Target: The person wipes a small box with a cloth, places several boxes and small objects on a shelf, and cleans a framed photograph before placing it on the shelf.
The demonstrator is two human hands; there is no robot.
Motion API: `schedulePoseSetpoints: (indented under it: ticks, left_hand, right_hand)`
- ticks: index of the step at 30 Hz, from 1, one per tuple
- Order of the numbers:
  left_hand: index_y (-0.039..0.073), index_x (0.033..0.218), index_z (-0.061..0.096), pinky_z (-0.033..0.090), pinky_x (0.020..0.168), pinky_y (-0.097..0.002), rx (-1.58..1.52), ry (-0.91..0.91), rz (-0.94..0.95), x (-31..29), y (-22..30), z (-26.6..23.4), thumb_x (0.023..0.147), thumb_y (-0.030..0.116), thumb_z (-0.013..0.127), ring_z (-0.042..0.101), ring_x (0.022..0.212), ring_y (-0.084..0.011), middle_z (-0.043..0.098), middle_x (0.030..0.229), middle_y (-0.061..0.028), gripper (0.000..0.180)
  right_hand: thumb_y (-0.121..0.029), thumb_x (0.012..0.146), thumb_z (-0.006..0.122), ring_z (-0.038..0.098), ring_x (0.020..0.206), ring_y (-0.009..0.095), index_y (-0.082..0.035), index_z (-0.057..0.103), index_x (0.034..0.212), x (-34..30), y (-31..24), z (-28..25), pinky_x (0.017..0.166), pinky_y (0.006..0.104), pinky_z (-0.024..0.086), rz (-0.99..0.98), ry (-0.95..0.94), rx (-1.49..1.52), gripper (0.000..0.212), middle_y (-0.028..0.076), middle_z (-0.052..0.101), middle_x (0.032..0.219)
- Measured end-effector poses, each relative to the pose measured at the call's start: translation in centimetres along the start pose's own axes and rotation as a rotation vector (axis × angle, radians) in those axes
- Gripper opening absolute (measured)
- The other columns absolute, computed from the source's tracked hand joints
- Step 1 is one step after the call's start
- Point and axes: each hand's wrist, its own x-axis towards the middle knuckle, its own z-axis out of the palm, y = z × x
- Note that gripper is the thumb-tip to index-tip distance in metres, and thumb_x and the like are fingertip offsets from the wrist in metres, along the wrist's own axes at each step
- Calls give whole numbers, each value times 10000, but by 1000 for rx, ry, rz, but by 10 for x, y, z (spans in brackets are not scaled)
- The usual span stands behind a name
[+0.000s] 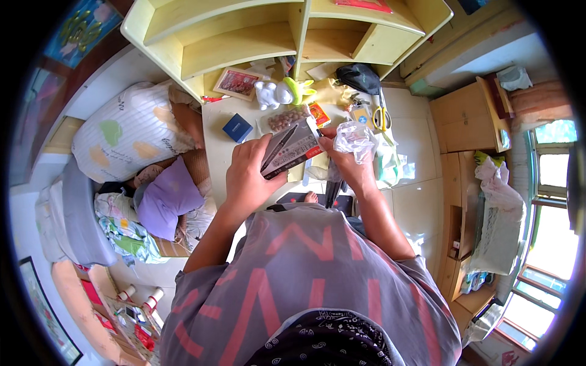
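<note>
My left hand (pixel 247 174) is wrapped round a slim grey, black and red cardboard box (pixel 292 147) with a pen pictured on it. The box is tilted, its right end raised away from me. At that end my right hand (pixel 348 165) closes its thumb and fingers against the edge. Crumpled clear plastic (pixel 356 140) lies over the right hand and hides part of it. Just below this hand are thin black stick-like things (pixel 332 192); whether the hand holds them I cannot tell.
Beyond the hands, the desk (pixel 213 131) bears a dark blue box (pixel 237 128), a white plush toy (pixel 274 94) with a green hood, a pack of brown round items (pixel 287 118), yellow-handled scissors (pixel 382 118) and a black pouch (pixel 358 79). Wooden shelves (pixel 238 52) rise behind.
</note>
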Motion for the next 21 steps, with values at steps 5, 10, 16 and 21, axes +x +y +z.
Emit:
schedulePoseSetpoints:
  ticks: [5, 10, 16, 21]
  left_hand:
    - [48, 1241, 486, 453, 856, -414, -11, -12, -53, -6, -4, -3, 602, 165, 757, 515, 1028, -333, 561, 1084, -138, 704]
    - [70, 1253, 470, 474, 803, -424, 22, 8, -32, -8, -10, -5, 610, 174, 762, 514, 997, -335, 543, 1048, -128, 715]
    - [74, 1275, 460, 475, 807, -421, 52, 15, -54, -14, -16, -5, 612, 183, 765, 502, 1022, -331, 533, 1071, -135, 738]
    - [40, 1254, 478, 467, 799, -415, -37, 49, -103, -17, -23, -5, 625, 185, 775, 523, 987, -337, 558, 1026, -151, 710]
  right_hand:
    - [-87, 754, 676, 612, 705, 178, 28, 667, 849, 2, -1, 6, 667, 299, 479, -13, 66, 102, 149, 88, 644, 761]
    - [-115, 813, 668, 586, 771, 113, 15, 661, 960, 0, 13, 16, 699, 267, 467, -70, 29, -67, 197, 50, 652, 845]
    - [-95, 800, 669, 567, 709, 112, 16, 669, 939, 2, 5, 29, 655, 270, 456, -81, 62, -99, 177, 51, 641, 782]
    - [-131, 810, 691, 615, 808, 188, 4, 665, 945, -4, -16, 36, 744, 299, 472, -189, -11, -146, 192, 99, 645, 900]
